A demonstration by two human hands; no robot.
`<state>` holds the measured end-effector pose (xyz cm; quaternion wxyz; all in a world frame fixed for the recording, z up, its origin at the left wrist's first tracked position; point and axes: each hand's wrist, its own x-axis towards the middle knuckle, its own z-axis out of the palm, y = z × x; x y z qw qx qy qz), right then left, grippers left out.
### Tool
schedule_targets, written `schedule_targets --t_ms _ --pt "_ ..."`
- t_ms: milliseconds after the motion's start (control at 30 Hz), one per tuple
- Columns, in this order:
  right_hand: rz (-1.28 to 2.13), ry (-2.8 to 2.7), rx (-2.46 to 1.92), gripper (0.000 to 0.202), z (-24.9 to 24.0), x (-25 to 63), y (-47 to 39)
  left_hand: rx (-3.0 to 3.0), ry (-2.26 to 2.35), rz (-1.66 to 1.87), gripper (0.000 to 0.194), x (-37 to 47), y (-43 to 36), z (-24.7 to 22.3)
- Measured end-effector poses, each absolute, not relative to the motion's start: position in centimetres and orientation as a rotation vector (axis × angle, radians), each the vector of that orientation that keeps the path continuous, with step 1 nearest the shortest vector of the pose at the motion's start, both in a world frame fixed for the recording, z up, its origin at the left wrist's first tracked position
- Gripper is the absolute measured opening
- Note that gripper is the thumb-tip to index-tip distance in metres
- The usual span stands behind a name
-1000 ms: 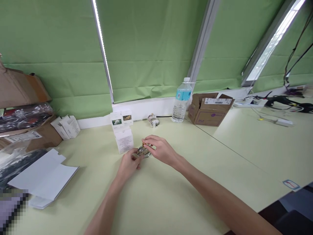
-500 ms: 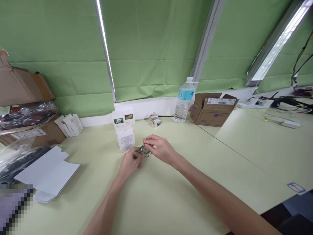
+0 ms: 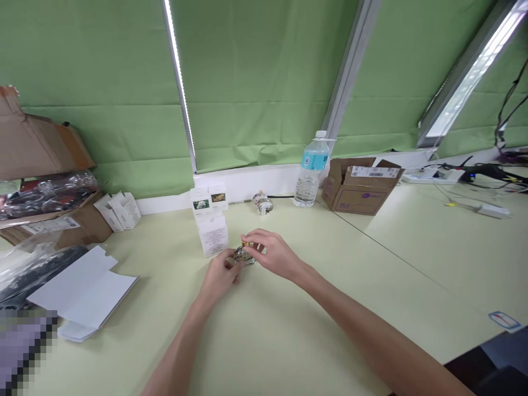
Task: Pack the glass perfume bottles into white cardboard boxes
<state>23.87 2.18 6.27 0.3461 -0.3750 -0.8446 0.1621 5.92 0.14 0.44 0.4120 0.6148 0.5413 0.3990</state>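
A small clear glass bottle (image 3: 246, 257) stands on the pale table, its lower part partly covered by fingers. My left hand (image 3: 220, 273) is closed around its left and near side, holding it against the tabletop. At its top is a small gold cap (image 3: 245, 243), pinched between the thumb and fingers of my right hand (image 3: 270, 253). Whether the cap is seated on the bottle's neck I cannot tell. Just behind my left hand stands a white printed carton (image 3: 213, 235). Two similar small glass bottles (image 3: 264, 205) sit farther back by the wall.
A large water bottle (image 3: 310, 173) and an open brown cardboard box (image 3: 363, 190) stand at the back right. White flattened card (image 3: 88, 291), small white boxes (image 3: 119, 212) and plastic-wrapped goods (image 3: 45, 195) lie at left. Cables and a power strip (image 3: 433, 176) are far right.
My right fingers have shifted slightly at the bottle's top, and more of the gold cap shows between them. My left hand stays on the glass bottle. The view has moved very slightly.
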Motion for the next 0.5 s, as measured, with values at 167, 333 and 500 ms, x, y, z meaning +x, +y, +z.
schedule_targets --t_ms 167,333,500 --pt "0.564 -2.113 -1.133 0.051 5.8 24.5 2.2 1.549 1.334 0.991 0.040 6.1 0.0 0.7" --pt "0.589 -2.210 -1.151 0.021 5.1 24.4 2.8 1.631 1.362 1.102 0.045 5.9 -0.4 1.7" --pt "0.591 -2.222 -1.166 0.022 4.8 24.4 3.2 1.886 1.793 1.596 0.032 3.5 -0.5 4.5"
